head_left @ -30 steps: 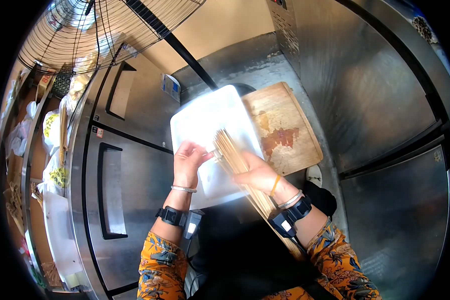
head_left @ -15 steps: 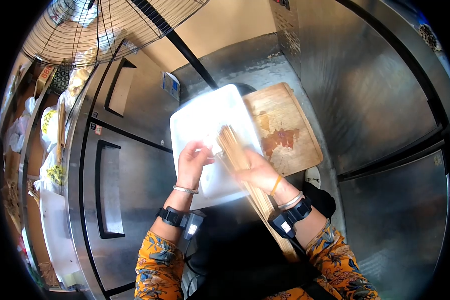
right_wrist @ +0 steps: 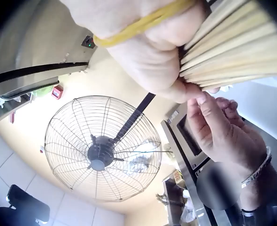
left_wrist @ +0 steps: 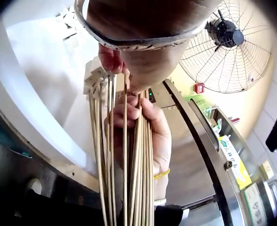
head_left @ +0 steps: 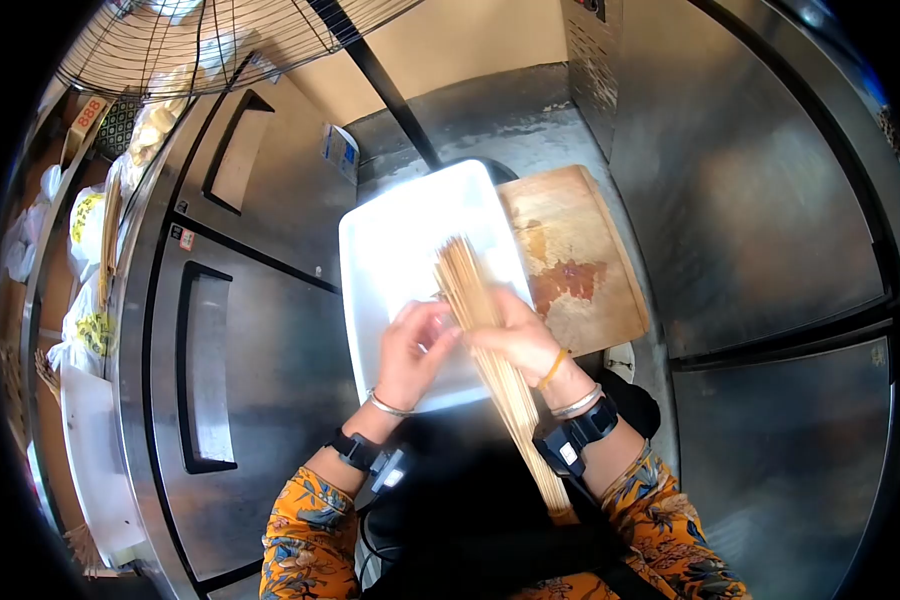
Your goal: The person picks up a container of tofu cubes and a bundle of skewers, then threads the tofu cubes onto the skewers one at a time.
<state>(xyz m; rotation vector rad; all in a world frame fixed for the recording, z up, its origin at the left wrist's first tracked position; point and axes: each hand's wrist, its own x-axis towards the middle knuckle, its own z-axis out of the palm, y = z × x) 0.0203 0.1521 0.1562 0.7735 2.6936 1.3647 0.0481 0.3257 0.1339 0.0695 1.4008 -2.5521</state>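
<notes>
My right hand (head_left: 515, 335) grips a thick bundle of thin bamboo skewers (head_left: 505, 390), which slants down toward my lap. Against the bundle, near the right thumb, is my left hand (head_left: 415, 350), its thumb and forefinger pinching one skewer (left_wrist: 125, 141) in the left wrist view. White blocks (left_wrist: 94, 74) sit at the upper ends of several skewers there. In the right wrist view the left fingertips meet the right hand's fingers beside the skewers. Beneath both hands stands a white plastic tub (head_left: 370, 260), washed out by glare; small white pieces (left_wrist: 70, 21) lie in it.
A stained wooden cutting board (head_left: 595, 230) lies right of the tub. Steel cabinets (head_left: 280, 340) stand at left, and a steel fridge (head_left: 760, 180) at right. A wire-caged fan (right_wrist: 103, 148) stands ahead on a black pole. Shelves with plastic bags (head_left: 90, 240) line the far left.
My left hand has moved right and slightly down, from beside the skewer bundle to against it at the right thumb. The right hand still grips the bundle, now a little steeper.
</notes>
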